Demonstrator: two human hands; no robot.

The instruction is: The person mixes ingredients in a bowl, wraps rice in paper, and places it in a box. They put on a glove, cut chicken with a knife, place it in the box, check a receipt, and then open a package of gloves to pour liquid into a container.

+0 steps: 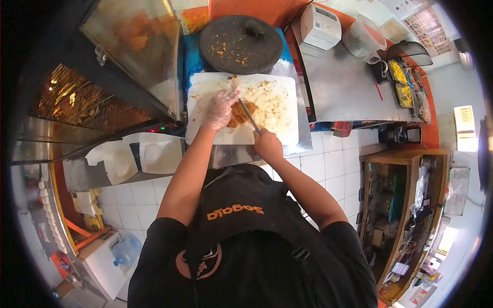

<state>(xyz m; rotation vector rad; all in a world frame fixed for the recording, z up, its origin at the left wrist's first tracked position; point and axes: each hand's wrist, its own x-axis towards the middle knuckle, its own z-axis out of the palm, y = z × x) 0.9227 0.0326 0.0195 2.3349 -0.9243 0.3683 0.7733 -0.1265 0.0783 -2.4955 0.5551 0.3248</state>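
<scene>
My right hand (268,145) is closed around the handle of a knife (249,114). Its blade slants up and left across a brown, crumbly fried piece of food (241,114) on a white cutting board (280,131). My left hand (221,109), in a clear plastic glove, lies at the left side of the food. The fingers are bent together close to the blade's tip, and what they grip is hidden. Brown crumbs and smears cover much of the board.
Behind the board stands a dark round stone mortar (241,43) with crumbs on it. White paper sheets (160,153) lie at left, near a glass-doored warming cabinet (138,51). A steel counter (339,84) at right holds a white printer (320,26) and a clear tub (363,37).
</scene>
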